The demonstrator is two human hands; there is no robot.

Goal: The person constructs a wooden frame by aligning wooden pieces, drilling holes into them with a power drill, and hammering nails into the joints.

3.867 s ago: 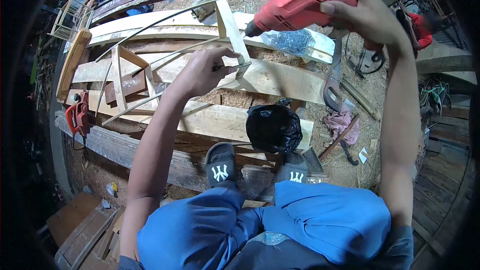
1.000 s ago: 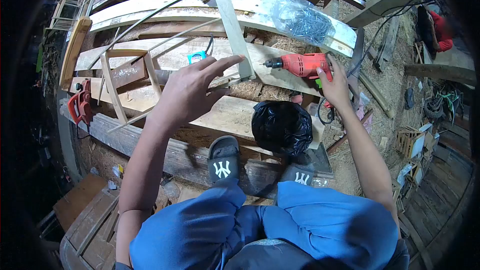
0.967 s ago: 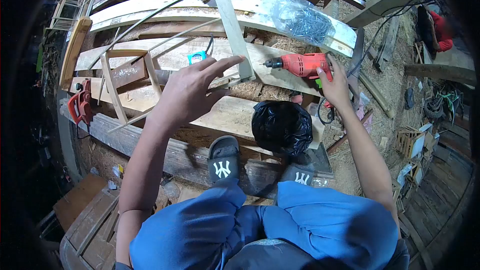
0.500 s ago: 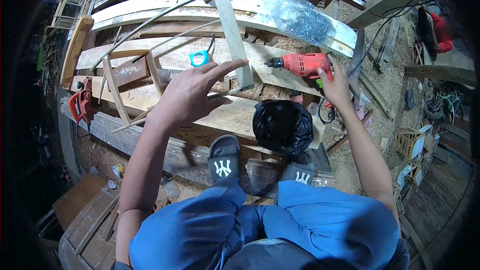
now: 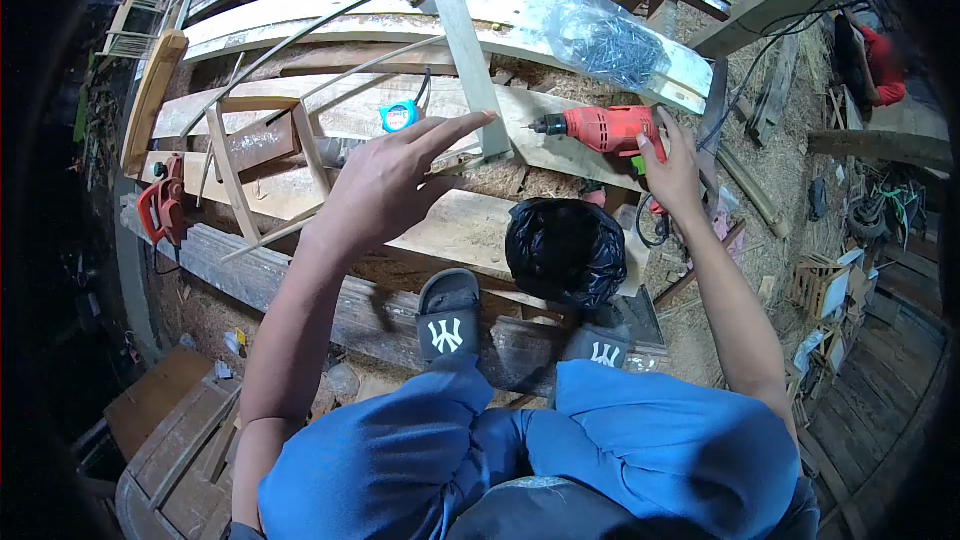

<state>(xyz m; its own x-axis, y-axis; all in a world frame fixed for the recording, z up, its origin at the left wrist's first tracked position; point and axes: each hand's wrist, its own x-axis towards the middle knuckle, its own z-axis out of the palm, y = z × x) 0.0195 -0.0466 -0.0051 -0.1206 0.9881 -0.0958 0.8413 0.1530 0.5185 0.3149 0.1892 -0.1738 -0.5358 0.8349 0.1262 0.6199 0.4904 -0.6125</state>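
Red plastic housing sat under the right hand (image 5: pixel 672 165), whose fingers and thumb grasped the rear of the drill (image 5: pixel 605 130); it lay on its side over the boards (image 5: pixel 535 103), perhaps so that they bore its weight while the hand steadied it; its bit (image 5: pixel 536 128) pointed toward the pale slat (image 5: pixel 465 55), near the slat's lower end but apart from it

The left hand (image 5: pixel 385 175) was unclenched, fingers spread, the index fingertip at the slat's edge; whether it pressed there I cannot tell, though it looked more like a light guide than a grip; a long strip (image 5: pixel 345 12) met the slat's upper end, and the tape measure (image 5: pixel 398 118) lay behind the left hand, likely kept close for reach

Nearer the feet, the black bag (image 5: pixel 565 260) gaped upward; the clear bag of nails (image 5: pixel 612 50) rested on a white board (image 5: pixel 690 75) beyond the drill, seemingly to keep its contents together; the small wooden frame (image 5: pixel 232 175) leaned among the boards at the left
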